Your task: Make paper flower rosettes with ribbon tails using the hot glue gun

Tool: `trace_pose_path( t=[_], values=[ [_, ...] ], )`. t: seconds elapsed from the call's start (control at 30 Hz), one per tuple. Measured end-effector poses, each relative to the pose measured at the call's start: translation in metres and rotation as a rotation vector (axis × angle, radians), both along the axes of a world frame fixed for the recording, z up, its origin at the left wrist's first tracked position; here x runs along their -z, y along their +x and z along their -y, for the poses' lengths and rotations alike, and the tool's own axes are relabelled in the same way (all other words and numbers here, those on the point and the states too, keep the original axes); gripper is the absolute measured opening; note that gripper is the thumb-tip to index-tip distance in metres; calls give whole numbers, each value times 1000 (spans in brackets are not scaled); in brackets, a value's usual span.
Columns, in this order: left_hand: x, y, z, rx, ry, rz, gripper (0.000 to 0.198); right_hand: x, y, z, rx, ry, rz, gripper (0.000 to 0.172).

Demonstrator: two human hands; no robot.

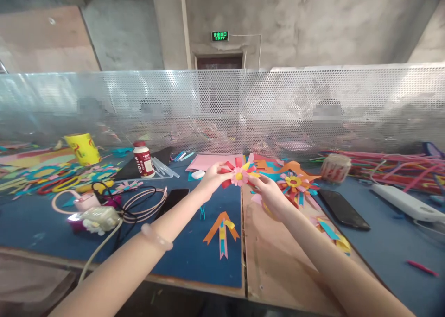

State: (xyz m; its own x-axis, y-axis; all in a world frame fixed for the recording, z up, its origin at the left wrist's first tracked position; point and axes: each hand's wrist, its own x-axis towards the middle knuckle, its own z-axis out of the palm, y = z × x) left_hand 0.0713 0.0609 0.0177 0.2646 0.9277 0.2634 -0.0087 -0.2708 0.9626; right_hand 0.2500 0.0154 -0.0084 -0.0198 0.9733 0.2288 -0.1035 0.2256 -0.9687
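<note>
Holding the layered paper flower [239, 176] up over the desk [194, 266], I have it between both hands, above the seam where the blue surface meets a bare brown board. My left hand's [212, 176] grip is pinched on the red petals at its left edge; my right hand's [270, 190] grip is closed on its right edge. The pink layer and yellow centre face me.

Below it on the blue side I see an orange paper chevron [213, 229] with pink, blue and yellow ribbon tails. Just beyond my right hand lies another paper flower [294, 182] with a yellow centre, and right of that a black smartphone [342, 209]. Off to the left, a Costa Coffee bottle [143, 160] stands upright beside translucent glue sticks [165, 168]. Behind everything runs a perforated metal screen [295, 94].
</note>
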Motion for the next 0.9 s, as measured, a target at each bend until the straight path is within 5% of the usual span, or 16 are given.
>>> trace_pose_path(
  t=[0.3,0.47,0.63,0.9],
  values=[
    [18,26,-14,40,27,-5,30,16,4,-11,56,-38,-32,22],
    [19,13,-11,-22,72,-23,38,14,4,-9,99,-36,-74,22],
    [23,-1,-9,55,41,-117,27,6,4,-2,117,-67,-105,20],
    [21,9,1,120,-15,-139,30,3,1,2,122,-81,-106,17]
  ],
)
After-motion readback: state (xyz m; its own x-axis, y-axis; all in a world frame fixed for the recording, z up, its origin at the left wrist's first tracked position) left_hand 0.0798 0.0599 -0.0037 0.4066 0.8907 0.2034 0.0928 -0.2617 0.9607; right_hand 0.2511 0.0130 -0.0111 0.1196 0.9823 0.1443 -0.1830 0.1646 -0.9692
